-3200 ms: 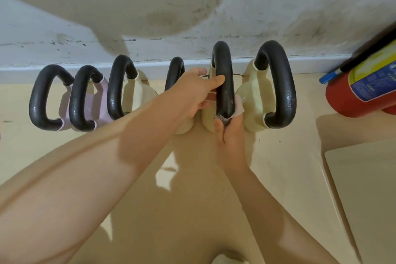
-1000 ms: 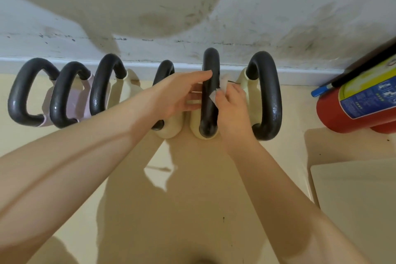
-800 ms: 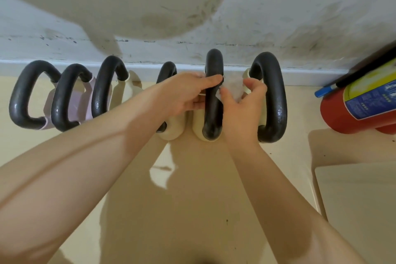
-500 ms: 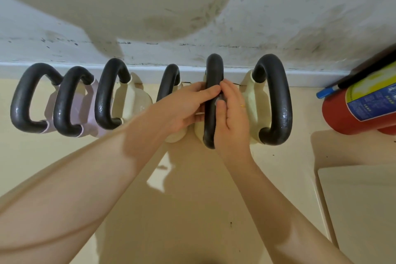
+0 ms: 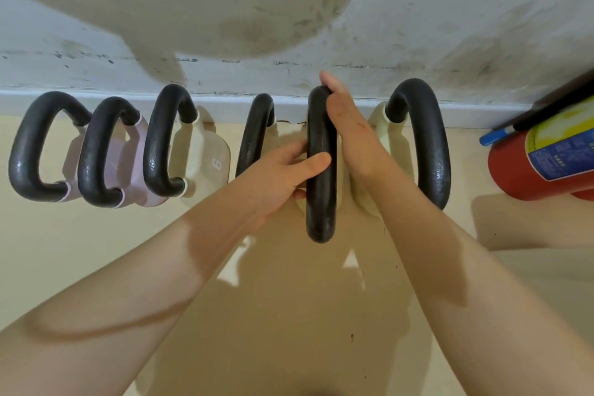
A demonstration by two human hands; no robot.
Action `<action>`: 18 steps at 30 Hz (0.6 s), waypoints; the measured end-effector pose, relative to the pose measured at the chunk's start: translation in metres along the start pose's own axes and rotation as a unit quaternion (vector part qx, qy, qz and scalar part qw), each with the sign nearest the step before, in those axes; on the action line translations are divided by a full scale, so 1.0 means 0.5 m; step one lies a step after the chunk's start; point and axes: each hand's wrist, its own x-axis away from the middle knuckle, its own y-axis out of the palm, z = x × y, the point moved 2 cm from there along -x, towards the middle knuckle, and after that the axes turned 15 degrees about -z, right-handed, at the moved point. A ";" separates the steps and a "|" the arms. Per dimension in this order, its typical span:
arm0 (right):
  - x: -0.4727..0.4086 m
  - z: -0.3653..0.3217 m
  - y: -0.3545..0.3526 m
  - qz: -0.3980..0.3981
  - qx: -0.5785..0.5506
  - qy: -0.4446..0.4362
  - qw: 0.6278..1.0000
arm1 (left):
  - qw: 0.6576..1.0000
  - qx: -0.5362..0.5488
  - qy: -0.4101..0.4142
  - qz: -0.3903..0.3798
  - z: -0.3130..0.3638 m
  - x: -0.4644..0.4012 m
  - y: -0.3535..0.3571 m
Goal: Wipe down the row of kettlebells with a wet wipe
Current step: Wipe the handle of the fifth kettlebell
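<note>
Mid-wipe on fifth kettlebell handle (image 5: 321, 167) in the row by the wall (image 5: 450, 26): left hand (image 5: 283, 173) grips it, right hand (image 5: 347, 135) reaches behind, grasp and wipe hidden; next, likely the sixth handle (image 5: 430, 145)

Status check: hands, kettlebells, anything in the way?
Left hand grips fifth kettlebell handle. Right hand on its far side; wipe hidden. Fire extinguisher at right, apart.
</note>
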 end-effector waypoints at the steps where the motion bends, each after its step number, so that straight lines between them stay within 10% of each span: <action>1: 0.003 -0.003 0.006 0.010 -0.026 -0.020 0.999 | 1.000 -0.001 -0.001 0.001 -0.003 0.001 -0.003; 12: -0.035 -0.010 -0.005 0.037 -0.323 -0.044 0.945 | 1.000 0.004 -0.011 0.005 0.001 -0.021 -0.011; 18: -0.030 -0.014 -0.018 0.045 -0.014 -0.044 0.998 | 1.000 0.004 -0.019 0.019 0.018 -0.049 -0.004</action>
